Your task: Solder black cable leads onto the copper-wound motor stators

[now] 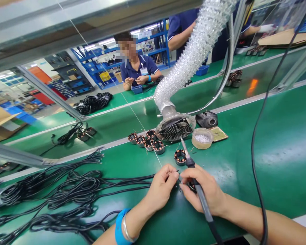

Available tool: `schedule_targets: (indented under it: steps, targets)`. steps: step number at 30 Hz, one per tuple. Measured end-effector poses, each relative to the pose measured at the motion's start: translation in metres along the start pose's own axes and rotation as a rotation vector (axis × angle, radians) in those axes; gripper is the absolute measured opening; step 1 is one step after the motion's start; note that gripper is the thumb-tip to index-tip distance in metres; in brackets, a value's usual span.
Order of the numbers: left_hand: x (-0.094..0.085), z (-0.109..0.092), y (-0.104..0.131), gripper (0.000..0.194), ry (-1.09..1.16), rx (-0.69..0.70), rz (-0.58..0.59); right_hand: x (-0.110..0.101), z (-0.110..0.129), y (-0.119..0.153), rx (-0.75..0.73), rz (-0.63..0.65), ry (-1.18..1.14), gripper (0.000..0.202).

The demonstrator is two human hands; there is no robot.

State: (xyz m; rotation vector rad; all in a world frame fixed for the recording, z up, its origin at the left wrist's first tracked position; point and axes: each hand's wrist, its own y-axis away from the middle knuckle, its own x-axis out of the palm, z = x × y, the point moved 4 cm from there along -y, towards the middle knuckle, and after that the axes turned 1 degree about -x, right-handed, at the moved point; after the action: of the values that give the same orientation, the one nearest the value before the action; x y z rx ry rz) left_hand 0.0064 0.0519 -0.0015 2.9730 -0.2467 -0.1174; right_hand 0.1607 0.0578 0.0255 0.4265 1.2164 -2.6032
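Near centre of green bench [244,173]: black cable end [178,170], raised between the two hands. Left hand [161,187] closed to a narrow pinch on it. Right hand [210,192] curled round soldering iron [200,195], tip pointing far, toward the fan; its fingertips come close to the cable end, contact unclear. A wound ring [192,185] lies under the right hand, mostly hidden.

Handling, my judgement: keep the pinch steady and the bare end straight; hold the hot tip angled off fingers and cable jacket, its cord free of the forearm; work near the fan so fumes draw off.

Just beyond the hands, a single ring [180,163]. Farther left, five more rings [148,145] in a cluster. Left: loose black cables [76,190].

Containers: right of the round fan [177,130], a round tub [202,145] holding silvery bits. Beside it, a shallow tray [220,133], yellowish inside, material uncertain. Far side, blue bin [137,90] by a co-worker's hands; contents not readable. Far left, open cardboard box [1,117], inside not visible.
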Motion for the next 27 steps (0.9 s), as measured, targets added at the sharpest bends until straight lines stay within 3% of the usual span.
schedule_targets:
  steps: [4,8,11,16,21,27]
  targets:
    - [-0.003,-0.003,0.005,0.025,-0.287,-0.008,0.049,-0.009,-0.005,-0.01,-0.015,-0.016,0.058,0.03]
    - [0.001,-0.006,0.012,0.016,-0.45,0.035,0.079,0.0,-0.004,-0.021,-0.15,0.144,0.023,0.027]
    - [0.005,-0.008,0.014,0.017,-0.482,0.043,0.116,0.006,0.0,-0.025,-0.221,0.247,0.047,0.022]
    - [0.007,-0.019,0.015,0.018,-0.527,0.059,0.121,0.002,0.0,-0.025,-0.163,0.364,0.113,0.026]
    - [0.003,-0.029,0.013,0.014,-0.612,0.096,0.049,-0.009,-0.01,-0.021,-0.104,0.355,0.001,0.022]
    - [0.002,-0.018,0.009,0.018,-0.401,0.018,0.115,-0.011,-0.018,-0.015,-0.135,0.378,-0.034,0.024]
